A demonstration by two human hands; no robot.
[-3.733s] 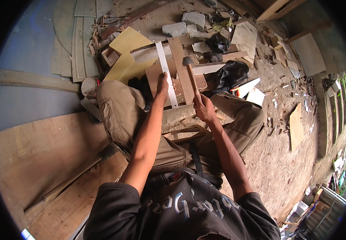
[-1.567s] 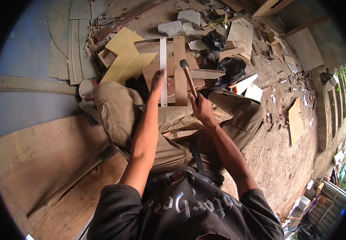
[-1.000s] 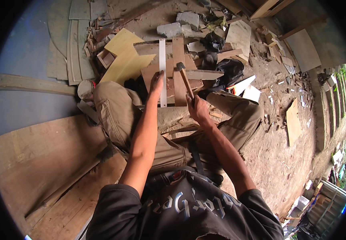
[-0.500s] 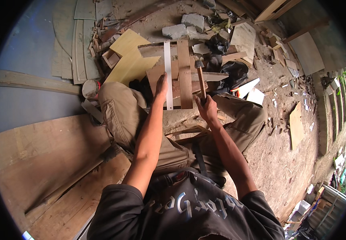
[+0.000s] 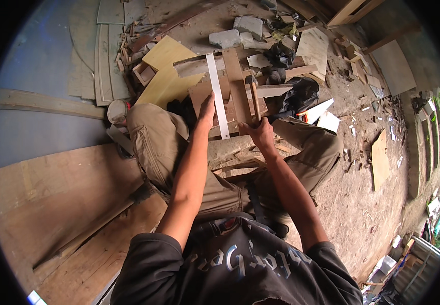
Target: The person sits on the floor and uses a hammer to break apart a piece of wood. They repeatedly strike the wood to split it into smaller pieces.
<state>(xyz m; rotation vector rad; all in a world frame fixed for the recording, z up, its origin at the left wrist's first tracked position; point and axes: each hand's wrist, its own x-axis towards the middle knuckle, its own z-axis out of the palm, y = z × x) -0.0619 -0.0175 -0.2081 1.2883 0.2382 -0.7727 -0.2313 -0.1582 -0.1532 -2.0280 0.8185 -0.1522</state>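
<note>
Between my knees is a wooden piece with a narrow white strip (image 5: 217,96) and a wider brown slat (image 5: 235,86) running side by side; how they join is hidden. My left hand (image 5: 207,110) grips it at the white strip, thumb along the edge and other fingers out of sight. A hammer (image 5: 255,101) with a wooden handle and dark head is in my right hand (image 5: 261,134), head pointing away from me. That hand's thumb side is against the near end of the brown slat. Below both lies a block of brown boards (image 5: 203,93).
A yellow notched panel (image 5: 166,84) lies beyond my left knee, near a can (image 5: 117,112). Grey blocks (image 5: 224,38) sit at the far side. Black plastic bags (image 5: 304,94) and white offcuts (image 5: 317,110) are to the right. Large boards (image 5: 67,193) cover the left.
The strip and slat have turned, far ends shifting left and near ends right. My right hand has come in against the slat's near end, and the hammer head sits closer to the slat.
</note>
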